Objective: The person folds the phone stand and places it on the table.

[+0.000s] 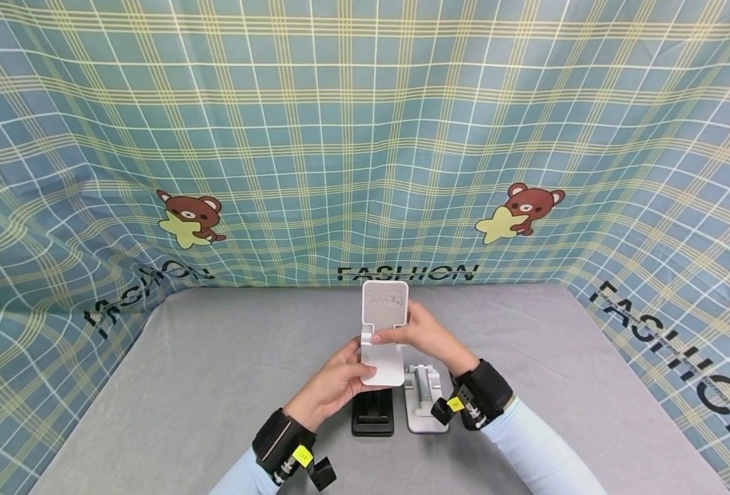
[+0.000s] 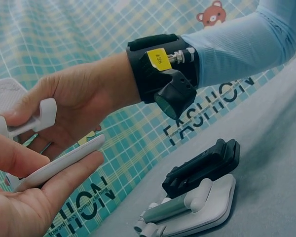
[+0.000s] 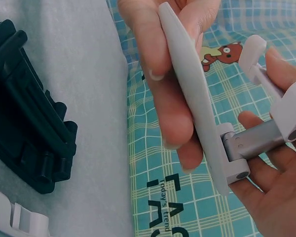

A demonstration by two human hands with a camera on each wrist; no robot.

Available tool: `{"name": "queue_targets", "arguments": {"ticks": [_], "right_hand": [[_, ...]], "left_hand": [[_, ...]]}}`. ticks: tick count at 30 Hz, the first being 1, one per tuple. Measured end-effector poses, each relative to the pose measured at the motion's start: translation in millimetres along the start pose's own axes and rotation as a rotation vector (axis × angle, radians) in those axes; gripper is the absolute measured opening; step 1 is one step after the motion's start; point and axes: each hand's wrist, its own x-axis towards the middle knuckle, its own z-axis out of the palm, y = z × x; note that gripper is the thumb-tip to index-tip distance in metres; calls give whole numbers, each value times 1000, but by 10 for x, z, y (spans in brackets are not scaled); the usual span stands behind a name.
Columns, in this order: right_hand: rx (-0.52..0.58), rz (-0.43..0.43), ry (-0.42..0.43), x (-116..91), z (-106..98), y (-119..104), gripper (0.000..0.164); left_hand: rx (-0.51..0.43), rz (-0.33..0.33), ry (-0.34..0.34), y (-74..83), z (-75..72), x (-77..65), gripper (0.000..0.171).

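Observation:
A white phone stand [image 1: 385, 363] is held up above the table, unfolded, by both hands. My left hand [image 1: 330, 386] grips its flat base plate [image 3: 190, 84], thumb on one face and fingers along the other. My right hand [image 1: 429, 335] holds the upper part at the lipped rest, with the thumb across the front and fingers behind the textured back plate [image 1: 386, 299]. In the right wrist view a silver arm [image 3: 259, 139] joins the base to the rest, standing out at an angle from the plate.
Below the hands lie a folded black phone stand [image 1: 372, 421] and a folded white phone stand [image 1: 425, 402]. Another black stand [image 2: 202, 168] lies beyond the white one, mostly behind the right wrist in the head view. A checked cloth [image 1: 315, 137] hangs behind the grey table [image 1: 216, 371].

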Motion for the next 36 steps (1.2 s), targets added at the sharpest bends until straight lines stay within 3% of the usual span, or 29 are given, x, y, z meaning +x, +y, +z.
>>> {"name": "queue_targets", "arguments": {"ticks": [9, 17, 21, 29, 36], "right_hand": [[-17, -17, 106, 46, 36, 70, 50], [-53, -30, 250, 78, 94, 106, 42], [-57, -41, 276, 79, 108, 116, 41], [-47, -33, 220, 55, 73, 60, 42], [-78, -89, 126, 24, -56, -204, 60]], "left_hand": [[-6, -15, 11, -14, 24, -3, 70], [12, -12, 8, -28, 45, -14, 68], [3, -13, 17, -28, 59, -23, 67], [-7, -18, 13, -21, 61, -14, 69], [-1, -24, 47, -8, 45, -6, 68]]}}
